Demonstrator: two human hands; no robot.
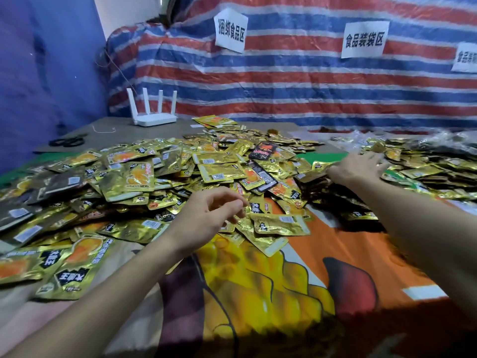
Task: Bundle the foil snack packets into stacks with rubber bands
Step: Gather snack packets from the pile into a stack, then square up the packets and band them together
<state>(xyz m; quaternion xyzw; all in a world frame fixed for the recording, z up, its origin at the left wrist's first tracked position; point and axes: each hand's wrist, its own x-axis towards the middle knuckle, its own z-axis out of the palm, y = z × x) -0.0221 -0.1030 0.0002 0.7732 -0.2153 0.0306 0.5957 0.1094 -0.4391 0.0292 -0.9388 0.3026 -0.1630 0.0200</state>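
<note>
A large heap of gold foil snack packets (160,174) covers the table from the left edge to the middle, with a few black packets (262,151) on top. My left hand (211,218) hovers at the heap's near edge, fingers loosely curled, fingertips close to a gold packet (281,224); nothing is gripped. Further right, my right hand (361,166) reaches out flat with spread fingers over packets at the edge of a second pile (426,171). Black rubber bands (68,142) lie at the far left of the table.
A white router (154,117) with several antennas stands at the back left. A striped tarp (284,81) with paper signs forms the back wall. An orange and yellow printed sheet (284,280) covers the near table.
</note>
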